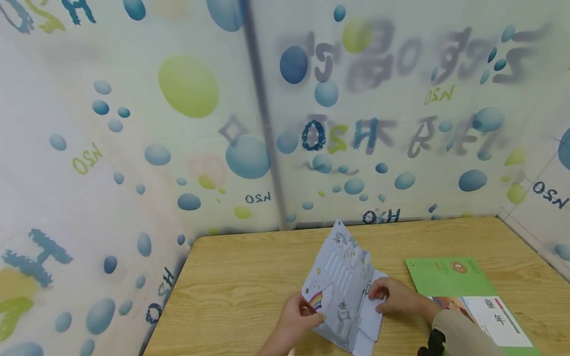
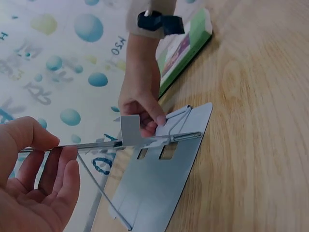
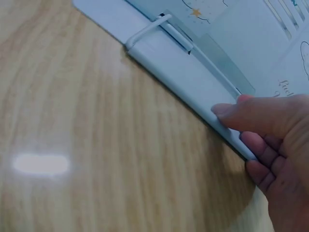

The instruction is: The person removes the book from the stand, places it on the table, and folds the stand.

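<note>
A white folding book stand (image 1: 333,282) printed with unicorns and a rainbow is tilted over the wooden table. Its slotted back panel is raised at an angle from the base plate (image 2: 145,188). My left hand (image 1: 295,320) pinches the panel's left edge between thumb and fingers. At the other side, my right hand (image 1: 398,298) grips the rim of the base, thumb on top and fingers beneath, as the right wrist view shows. A bent wire page holder (image 3: 149,31) lies along this base edge. Behind the panel, a thin wire leg (image 2: 104,191) slants down to the base plate.
A green-covered book (image 1: 450,277) with a white and picture band lies to the right, partly under the right forearm. The wooden table (image 1: 231,287) meets a patterned curtain wall (image 1: 200,148) at its back edge.
</note>
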Motion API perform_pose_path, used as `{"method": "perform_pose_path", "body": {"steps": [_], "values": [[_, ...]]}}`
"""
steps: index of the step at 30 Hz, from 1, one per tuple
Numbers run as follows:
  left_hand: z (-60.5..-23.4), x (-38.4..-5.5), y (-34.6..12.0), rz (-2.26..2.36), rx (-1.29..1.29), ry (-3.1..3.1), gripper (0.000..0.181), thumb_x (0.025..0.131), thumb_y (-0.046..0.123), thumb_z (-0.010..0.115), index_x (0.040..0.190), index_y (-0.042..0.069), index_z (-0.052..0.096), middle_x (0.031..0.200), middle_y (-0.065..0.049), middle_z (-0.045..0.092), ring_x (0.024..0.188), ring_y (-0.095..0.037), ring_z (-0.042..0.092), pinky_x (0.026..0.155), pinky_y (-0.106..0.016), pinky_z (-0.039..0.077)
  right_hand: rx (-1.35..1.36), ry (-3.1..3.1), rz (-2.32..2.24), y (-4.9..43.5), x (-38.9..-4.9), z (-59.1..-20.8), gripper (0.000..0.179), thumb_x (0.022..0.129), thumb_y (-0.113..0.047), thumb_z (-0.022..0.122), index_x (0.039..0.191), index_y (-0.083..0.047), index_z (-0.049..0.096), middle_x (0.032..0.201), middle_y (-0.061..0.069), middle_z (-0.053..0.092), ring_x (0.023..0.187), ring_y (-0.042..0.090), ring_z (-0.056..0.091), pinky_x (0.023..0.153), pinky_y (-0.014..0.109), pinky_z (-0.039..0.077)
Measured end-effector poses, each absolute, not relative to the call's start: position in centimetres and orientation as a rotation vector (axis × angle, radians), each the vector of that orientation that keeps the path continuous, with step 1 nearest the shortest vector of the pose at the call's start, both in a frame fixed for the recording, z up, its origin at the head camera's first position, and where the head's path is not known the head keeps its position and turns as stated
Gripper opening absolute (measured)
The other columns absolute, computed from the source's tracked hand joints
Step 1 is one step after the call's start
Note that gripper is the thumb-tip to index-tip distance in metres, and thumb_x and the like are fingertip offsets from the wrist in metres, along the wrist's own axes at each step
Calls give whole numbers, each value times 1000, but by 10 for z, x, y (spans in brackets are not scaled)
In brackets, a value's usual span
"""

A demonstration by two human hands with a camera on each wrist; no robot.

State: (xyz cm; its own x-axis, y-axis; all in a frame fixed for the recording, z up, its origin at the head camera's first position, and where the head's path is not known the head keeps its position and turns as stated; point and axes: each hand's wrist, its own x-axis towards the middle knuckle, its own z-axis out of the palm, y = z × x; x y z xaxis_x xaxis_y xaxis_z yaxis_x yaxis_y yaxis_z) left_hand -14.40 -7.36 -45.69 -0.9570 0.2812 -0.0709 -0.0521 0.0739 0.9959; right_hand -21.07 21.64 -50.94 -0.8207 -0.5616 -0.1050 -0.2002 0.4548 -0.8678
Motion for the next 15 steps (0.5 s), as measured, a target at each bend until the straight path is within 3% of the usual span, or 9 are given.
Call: {"method": "perform_pose_path", "body": {"steps": [7, 15], "values": [[-454, -137, -57, 2031, 262, 2013, 40, 70, -7, 58, 110, -5, 56, 88, -6, 60, 75, -12, 56, 63, -17, 47, -678, 2341, -1256, 220, -224, -507, 25, 67, 1, 72, 89, -2, 61, 87, 3, 56, 77, 14, 47, 67, 23, 42], [-454, -132, -33, 2037, 242, 1994, 41, 70, -5, 59, 110, -1, 55, 90, -4, 59, 77, -11, 57, 65, -16, 47, -634, 2386, -1186, 223, -231, -501, 24, 68, 3, 73, 88, -3, 60, 86, 3, 55, 78, 18, 47, 67, 24, 43]]}}
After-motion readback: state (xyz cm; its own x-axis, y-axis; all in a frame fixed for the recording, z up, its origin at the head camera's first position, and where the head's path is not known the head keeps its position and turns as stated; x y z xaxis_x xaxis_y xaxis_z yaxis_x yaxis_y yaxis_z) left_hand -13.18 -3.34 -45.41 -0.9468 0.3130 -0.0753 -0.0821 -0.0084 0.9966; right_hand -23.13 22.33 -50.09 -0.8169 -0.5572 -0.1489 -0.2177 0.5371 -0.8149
